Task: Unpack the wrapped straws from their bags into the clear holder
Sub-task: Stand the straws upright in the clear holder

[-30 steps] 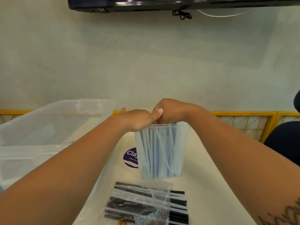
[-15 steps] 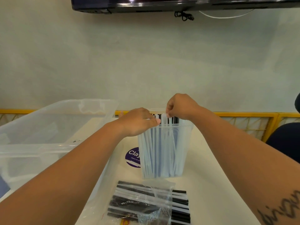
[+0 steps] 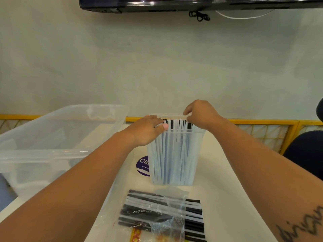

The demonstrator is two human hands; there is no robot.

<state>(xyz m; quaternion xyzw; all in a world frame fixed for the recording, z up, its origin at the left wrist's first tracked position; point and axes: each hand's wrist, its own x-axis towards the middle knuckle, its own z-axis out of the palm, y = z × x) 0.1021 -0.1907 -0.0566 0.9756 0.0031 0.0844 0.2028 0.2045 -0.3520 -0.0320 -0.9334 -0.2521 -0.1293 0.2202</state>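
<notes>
Holder: clear holder (image 3: 174,163) stands upright mid-surface, packed with wrapped straws (image 3: 176,124) on end.
Left hand: left hand (image 3: 148,130) lays its fingers flat on the straw tops, thumb at the front rim.
Right hand: right hand (image 3: 199,114) pinches straw tops with curled fingers.
Surface: cream surface (image 3: 227,198) carries 1 bag (image 3: 162,217) of black and white straws in front of the holder, and a clear bin (image 3: 61,137) at left.
Room: pale wall (image 3: 157,58), dark screen (image 3: 192,4) overhead, yellow rail (image 3: 262,121) behind.
</notes>
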